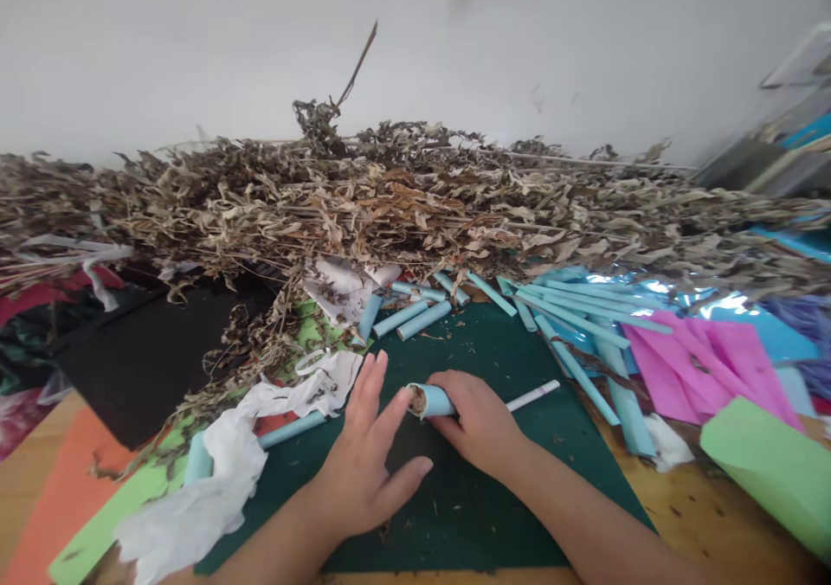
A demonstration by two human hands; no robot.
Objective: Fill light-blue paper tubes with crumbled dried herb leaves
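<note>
Matt, crumbly textures with one patch of gloss

The rolled tube just off centre at five o'clock looks like smooth, matt paper, its packed filling rough and crumbly. Beneath, the dark green mat at six is flat and dull. At four, the surface shows pale, grained wood, with smooth, matt light-green paper beside it. At three, blue film gleams like glossy plastic. Crumpled white tissue at eight looks soft and wrinkled; the black panel near nine is matt. Towards twelve, the leaf heap is dry, curled and coarse, against a smooth, matt wall.
</note>
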